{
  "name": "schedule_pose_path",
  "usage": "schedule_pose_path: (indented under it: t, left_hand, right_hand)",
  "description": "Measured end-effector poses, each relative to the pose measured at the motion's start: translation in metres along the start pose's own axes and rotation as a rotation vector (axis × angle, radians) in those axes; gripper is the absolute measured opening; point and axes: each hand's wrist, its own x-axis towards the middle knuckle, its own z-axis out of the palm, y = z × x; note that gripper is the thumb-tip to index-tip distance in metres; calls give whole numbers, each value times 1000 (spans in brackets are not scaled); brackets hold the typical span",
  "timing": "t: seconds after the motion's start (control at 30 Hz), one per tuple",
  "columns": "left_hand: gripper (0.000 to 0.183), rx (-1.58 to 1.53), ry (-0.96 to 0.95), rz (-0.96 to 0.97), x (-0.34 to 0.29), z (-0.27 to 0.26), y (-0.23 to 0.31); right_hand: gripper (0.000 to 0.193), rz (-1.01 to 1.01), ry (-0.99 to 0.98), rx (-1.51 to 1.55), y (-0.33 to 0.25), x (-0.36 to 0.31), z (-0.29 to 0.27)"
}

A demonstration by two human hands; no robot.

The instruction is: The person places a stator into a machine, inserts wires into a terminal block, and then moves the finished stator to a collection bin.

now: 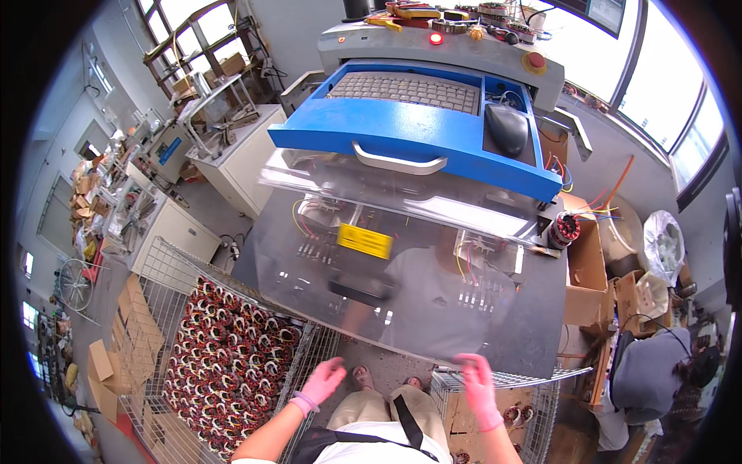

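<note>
In front of me is a machine with a clear plastic cover (433, 325) that bears a yellow label (365, 240) and a dark handle (362, 288). Through the cover, wires and rows of small metal terminals show. My left hand (325, 380), in a pink glove, hovers below the cover's near edge with loosely bent fingers and nothing in it. At the right, my gloved right hand (477, 379) is close to the cover's lower edge, fingers stretched out; whether it touches the edge I cannot tell. A wound motor stator (564, 230) with red coils stands at the machine's right corner.
At the left, a wire cart (158, 340) holds many red-wound stators (228, 363). Another wire cart (545, 421) at right holds cardboard and a few stators. Above the cover is a blue keyboard drawer (417, 127) with a mouse (506, 129). A person (653, 375) sits at right.
</note>
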Motion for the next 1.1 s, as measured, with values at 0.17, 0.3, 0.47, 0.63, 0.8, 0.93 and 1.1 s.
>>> schedule_pose_path:
  t: [0.17, 0.3, 0.47, 0.63, 0.8, 0.93, 1.1]
  left_hand:
    - [40, 149, -52, 243, -16, 42, 50]
    - [40, 405, -119, 472, 12, 64, 65]
    - [61, 392, -178, 539, 51, 107, 87]
    - [62, 615, 1, 955, 94, 150, 146]
    - [58, 535, -2, 815, 146, 188, 144]
    - [56, 731, 53, 961, 149, 202, 159]
    - [56, 742, 56, 943, 147, 193, 158]
  right_hand:
    - [19, -480, -330, -467, -29, 49, 92]
    - [24, -561, -389, -433, -30, 72, 146]
    - [28, -472, -351, -506, -28, 68, 159]
    - [38, -448, -375, -431, -46, 66, 136]
    - [58, -271, -137, -346, -36, 128, 43]
    - [67, -560, 163, -893, -33, 184, 9]
    - [40, -117, -165, 181, -61, 202, -33]
